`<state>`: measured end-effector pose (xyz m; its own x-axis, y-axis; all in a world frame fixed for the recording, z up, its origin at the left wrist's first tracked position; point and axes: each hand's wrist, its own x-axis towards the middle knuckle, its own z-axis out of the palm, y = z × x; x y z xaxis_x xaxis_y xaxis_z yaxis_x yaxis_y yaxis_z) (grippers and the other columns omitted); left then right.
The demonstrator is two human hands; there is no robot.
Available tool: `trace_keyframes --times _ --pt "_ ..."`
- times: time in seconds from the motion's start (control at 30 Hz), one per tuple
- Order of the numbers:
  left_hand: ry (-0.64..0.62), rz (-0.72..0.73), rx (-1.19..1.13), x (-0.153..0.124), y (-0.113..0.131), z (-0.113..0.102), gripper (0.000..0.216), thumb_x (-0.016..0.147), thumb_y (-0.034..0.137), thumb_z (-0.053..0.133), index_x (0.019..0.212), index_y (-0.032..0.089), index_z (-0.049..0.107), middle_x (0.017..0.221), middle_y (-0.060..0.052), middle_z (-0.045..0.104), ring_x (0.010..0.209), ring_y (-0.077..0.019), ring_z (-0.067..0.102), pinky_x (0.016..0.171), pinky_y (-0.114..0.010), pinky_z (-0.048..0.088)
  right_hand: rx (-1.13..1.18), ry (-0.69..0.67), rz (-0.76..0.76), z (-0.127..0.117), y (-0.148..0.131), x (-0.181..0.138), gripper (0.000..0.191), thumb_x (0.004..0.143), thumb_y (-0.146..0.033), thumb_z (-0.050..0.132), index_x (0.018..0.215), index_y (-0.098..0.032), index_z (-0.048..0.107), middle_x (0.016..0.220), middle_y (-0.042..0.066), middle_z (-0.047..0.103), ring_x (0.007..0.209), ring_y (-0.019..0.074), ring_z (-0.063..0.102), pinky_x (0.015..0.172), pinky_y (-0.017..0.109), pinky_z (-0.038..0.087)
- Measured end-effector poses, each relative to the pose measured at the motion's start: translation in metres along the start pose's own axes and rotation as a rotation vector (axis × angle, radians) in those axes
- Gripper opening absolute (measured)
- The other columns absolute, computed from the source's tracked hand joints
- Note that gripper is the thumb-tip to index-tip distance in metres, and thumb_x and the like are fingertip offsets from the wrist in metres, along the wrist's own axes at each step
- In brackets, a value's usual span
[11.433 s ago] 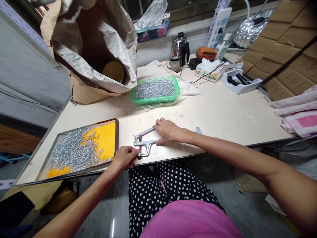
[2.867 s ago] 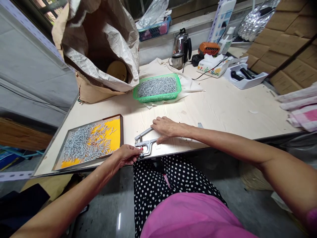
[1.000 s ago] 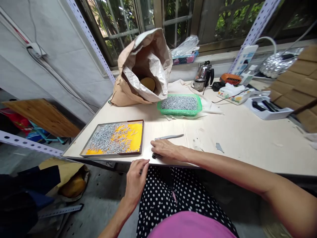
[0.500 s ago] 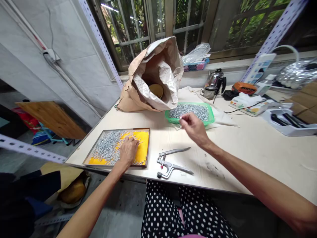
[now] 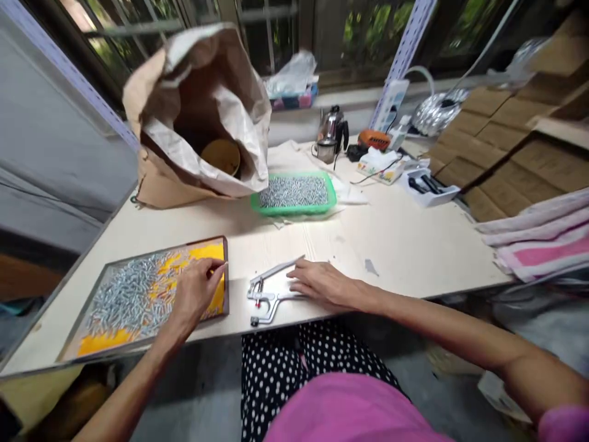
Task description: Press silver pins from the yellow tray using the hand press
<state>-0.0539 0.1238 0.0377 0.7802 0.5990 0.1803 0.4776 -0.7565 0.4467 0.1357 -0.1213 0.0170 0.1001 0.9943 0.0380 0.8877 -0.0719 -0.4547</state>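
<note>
My left hand [image 5: 196, 288] is over the right part of a shallow tray [image 5: 226, 276], thumb and forefinger pinched together near its right rim. Whatever is between those fingertips is too small to make out. Many small silvery metal pins [image 5: 126, 294] lie heaped on the tray's yellow bottom. Hand pliers [image 5: 271, 301] with a spring and a red part rest on the table, jaws to the left, handles spread. My right hand [image 5: 324, 283] reaches over the handle ends with fingers stretched out and slightly apart; its palm side is hidden.
A green plastic basket [image 5: 294, 210] full of similar metal pins stands behind the pliers. Left of it leans a large open paper sack [image 5: 184, 190] with a round tan object inside. A metal kettle [image 5: 330, 132], a tissue pack [image 5: 380, 166] and stacked cardboard boxes [image 5: 529, 153] are farther right.
My right hand has come from in front of the green basket down to the pliers' handles. My left hand has lifted toward the tray's right rim. The view has turned right.
</note>
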Motion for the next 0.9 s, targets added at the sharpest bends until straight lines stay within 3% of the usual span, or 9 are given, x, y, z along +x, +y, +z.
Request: trace_keyframes --times 0.1,0.2,0.37,0.5,0.7,0.9 --pt "-0.109 -0.156 -0.225 -0.025 0.036 0.004 0.028 0.075 0.049 0.059 0.082 0.023 0.069 0.073 -0.002 0.071 0.066 -0.0197 0.063 0.064 -0.029 0.048 0.028 -0.062 0.011 0.023 -0.016 -0.017 0.021 0.099 -0.034 0.057 0.108 -0.017 0.065 0.103 0.007 0.06 0.081 0.0157 0.056 0.067 0.028 0.042" --pt "-0.191 -0.251 -0.398 -0.049 0.053 0.013 0.025 0.069 0.046 0.063 0.076 0.022 0.066 0.065 0.0 0.067 0.059 -0.0167 0.059 0.058 -0.026 0.046 -0.034 -0.078 0.077 0.036 -0.019 -0.012 0.014 0.099 -0.026 0.055 0.103 -0.016 0.063 0.104 0.007 0.061 0.078 0.0148 0.054 0.062 0.028 0.035" --pt "-0.191 -0.422 -0.588 -0.068 0.046 0.028 0.033 0.063 0.051 0.07 0.073 0.019 0.067 0.064 0.001 0.064 0.058 -0.0143 0.057 0.053 -0.023 0.044 -0.204 -0.07 0.075 0.043 -0.007 0.001 0.016 0.101 -0.019 0.046 0.097 -0.017 0.061 0.099 0.005 0.063 0.073 0.0144 0.05 0.057 0.031 0.024" --pt "-0.181 -0.561 -0.763 -0.073 0.051 0.035 0.037 0.059 0.051 0.075 0.072 0.016 0.067 0.065 0.0 0.063 0.057 -0.0122 0.056 0.054 -0.022 0.046 -0.302 -0.029 0.048 0.041 -0.004 -0.001 0.017 0.103 -0.017 0.043 0.1 -0.017 0.061 0.098 0.006 0.064 0.077 0.0157 0.052 0.06 0.032 0.023" --pt "-0.14 -0.574 -0.882 -0.079 0.067 0.045 0.038 0.06 0.05 0.079 0.07 0.015 0.067 0.058 0.003 0.059 0.054 -0.0097 0.052 0.055 -0.021 0.044 -0.372 0.028 0.003 0.034 -0.015 -0.01 0.024 0.104 -0.013 0.038 0.103 -0.017 0.062 0.095 0.007 0.064 0.08 0.0179 0.052 0.063 0.033 0.025" --pt "-0.125 -0.626 -0.849 -0.081 0.058 0.053 0.04 0.055 0.049 0.081 0.07 0.014 0.07 0.058 0.002 0.061 0.051 -0.0097 0.051 0.052 -0.022 0.043 -0.364 -0.015 0.033 0.035 -0.009 -0.005 0.028 0.106 -0.016 0.035 0.104 -0.017 0.062 0.097 0.007 0.064 0.081 0.0177 0.051 0.064 0.032 0.026"
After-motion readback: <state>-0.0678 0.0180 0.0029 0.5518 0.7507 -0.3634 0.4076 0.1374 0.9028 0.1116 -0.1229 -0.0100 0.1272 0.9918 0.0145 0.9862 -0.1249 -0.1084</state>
